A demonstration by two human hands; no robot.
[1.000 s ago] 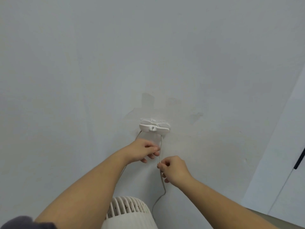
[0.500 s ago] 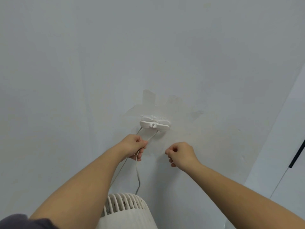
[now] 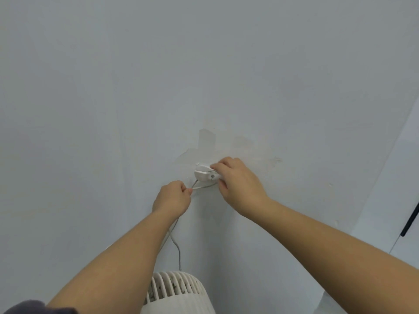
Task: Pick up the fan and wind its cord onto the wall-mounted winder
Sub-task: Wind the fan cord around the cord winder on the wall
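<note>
Pale wall (image 3: 158,87) fills the view. White fan (image 3: 174,293) sits at the bottom edge, below the hands. Right hand (image 3: 240,184) rests on the right end of the wall-mounted winder (image 3: 205,174), fingers curled over it. Left hand (image 3: 172,198), closed, pinches the cord (image 3: 201,186) just left of and below the winder; the cord hangs slack toward the fan.

the pale wall (image 3: 136,87) carries a white winder (image 3: 204,174), seemingly over patched paint.
</note>
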